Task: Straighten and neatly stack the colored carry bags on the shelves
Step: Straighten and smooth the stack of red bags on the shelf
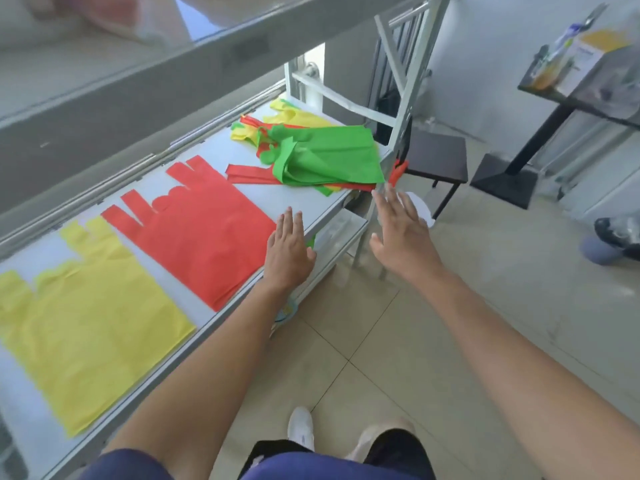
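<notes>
Yellow bag (86, 323), red bag (204, 233), green bag (332, 154), grey shelf (242, 188)

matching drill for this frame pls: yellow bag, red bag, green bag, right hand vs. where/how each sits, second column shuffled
1. yellow bag
2. red bag
3. green bag
4. right hand

A. on top of the jumbled pile at the far end of the shelf
B. flat, middle of the shelf
C. open, held clear of the shelf
D. flat, near end of the shelf

Pairs: 1-D, 2-B, 3-A, 4-C
</notes>
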`<state>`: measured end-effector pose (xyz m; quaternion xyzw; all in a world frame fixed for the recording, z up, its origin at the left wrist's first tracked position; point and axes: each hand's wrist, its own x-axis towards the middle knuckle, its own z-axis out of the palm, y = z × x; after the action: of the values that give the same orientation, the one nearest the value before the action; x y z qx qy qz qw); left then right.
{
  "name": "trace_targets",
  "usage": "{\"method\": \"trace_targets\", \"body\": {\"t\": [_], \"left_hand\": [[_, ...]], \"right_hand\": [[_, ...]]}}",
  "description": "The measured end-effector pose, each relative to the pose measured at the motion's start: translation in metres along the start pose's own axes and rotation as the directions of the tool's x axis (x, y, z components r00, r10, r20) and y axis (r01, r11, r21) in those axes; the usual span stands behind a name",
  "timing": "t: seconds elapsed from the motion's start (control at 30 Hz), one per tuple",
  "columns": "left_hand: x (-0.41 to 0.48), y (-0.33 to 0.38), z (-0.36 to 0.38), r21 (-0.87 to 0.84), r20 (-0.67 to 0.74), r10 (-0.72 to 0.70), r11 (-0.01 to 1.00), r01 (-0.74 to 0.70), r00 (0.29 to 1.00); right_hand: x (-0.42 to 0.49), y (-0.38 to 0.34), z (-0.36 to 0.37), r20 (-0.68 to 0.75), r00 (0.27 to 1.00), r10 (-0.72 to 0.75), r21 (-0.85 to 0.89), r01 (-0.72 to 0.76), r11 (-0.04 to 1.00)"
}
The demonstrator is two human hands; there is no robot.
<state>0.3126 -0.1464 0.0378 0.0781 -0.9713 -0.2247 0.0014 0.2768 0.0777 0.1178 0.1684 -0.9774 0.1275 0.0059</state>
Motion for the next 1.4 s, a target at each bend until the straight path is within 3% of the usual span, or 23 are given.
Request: {"method": "trace_targets", "body": {"t": [0.23, 0.47, 0.7, 0.9, 1.13, 1.27, 1.4], "left_hand": [[0.105, 0.015, 0.03, -0.03, -0.032, -0.275, 0.961, 0.274, 0.961], [0.171, 0.03, 0.045, -0.201, -0.016, -0.496, 0.852, 0.483, 0.868], [0.247, 0.014, 0.038, -0.492, -0.134, -0.747, 0.62, 0.611, 0.651], [0.277, 0.009, 0.056, -0.611, -0.143, -0.825, 0.509, 0.607, 0.547], [0.286, 0.021, 0.062, -0.793, 0.014, -0.922, 0.226, 0.566, 0.387], [0.294, 0.044, 0.086, -0.866, 0.16, -0.888, 0.084, 0.494, 0.432], [0.306, 0.099, 0.074, -0.961, 0.177, -0.83, -0.031, 0.274, 0.528]], "right_hand": [[0.167, 0.067, 0.025, 0.115, 0.977, -0.182, 0.086, 0.172, 0.981], [0.28, 0.095, 0.058, 0.335, 0.861, -0.381, 0.122, 0.362, 0.924], [0.351, 0.09, 0.096, 0.49, 0.728, -0.48, 0.216, 0.432, 0.875], [0.38, 0.098, 0.113, 0.542, 0.643, -0.542, 0.346, 0.417, 0.841], [0.407, 0.104, 0.122, 0.576, 0.534, -0.619, 0.356, 0.518, 0.777], [0.417, 0.102, 0.124, 0.588, 0.51, -0.628, 0.363, 0.527, 0.769], [0.426, 0.098, 0.12, 0.574, 0.505, -0.645, 0.381, 0.532, 0.756]]}}
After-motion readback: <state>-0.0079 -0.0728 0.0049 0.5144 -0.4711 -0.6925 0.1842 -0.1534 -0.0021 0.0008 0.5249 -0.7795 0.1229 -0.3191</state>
